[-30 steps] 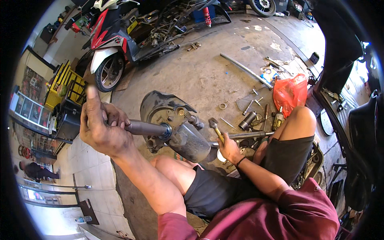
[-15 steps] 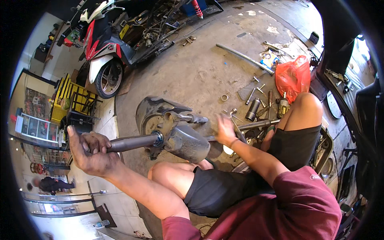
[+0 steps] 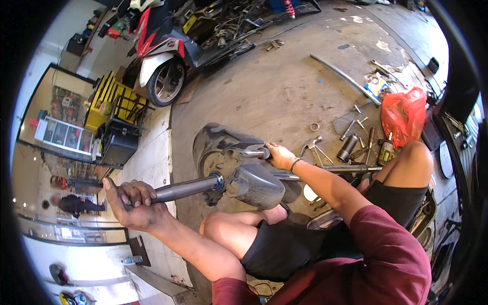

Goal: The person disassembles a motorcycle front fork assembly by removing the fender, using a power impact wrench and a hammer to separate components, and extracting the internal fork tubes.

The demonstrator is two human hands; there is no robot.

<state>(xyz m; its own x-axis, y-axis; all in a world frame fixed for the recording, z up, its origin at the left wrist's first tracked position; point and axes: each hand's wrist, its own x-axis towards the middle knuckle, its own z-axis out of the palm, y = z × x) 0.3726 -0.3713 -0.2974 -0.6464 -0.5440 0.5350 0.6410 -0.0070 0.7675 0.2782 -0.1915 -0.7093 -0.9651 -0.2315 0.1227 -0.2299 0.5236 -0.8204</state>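
A scooter's front fork assembly with a dusty black mudguard (image 3: 216, 140) lies across my lap area, tilted, its steering stem (image 3: 185, 190) pointing left. My left hand (image 3: 134, 203) is closed around the stem's free end, with the thumb sticking up. At the stem's base is a ring smeared with bluish grease (image 3: 217, 181). On the far side, my right hand (image 3: 281, 155) has its fingers around the end of a short metal fork tube (image 3: 254, 153). A longer bright tube runs rightward below my right forearm. My palms hide the gripped ends.
A claw hammer (image 3: 311, 146), a black cylinder (image 3: 348, 147), a screwdriver (image 3: 371, 137) and several sockets lie on the floor at right, near a red plastic bag (image 3: 404, 114). A long metal rod (image 3: 345, 79) lies beyond. A red and white scooter (image 3: 157, 56) stands far left.
My right hand has moved left from near the hammer and taken hold of the short fork tube. My left hand keeps its grip on the stem. The whole view has shifted.
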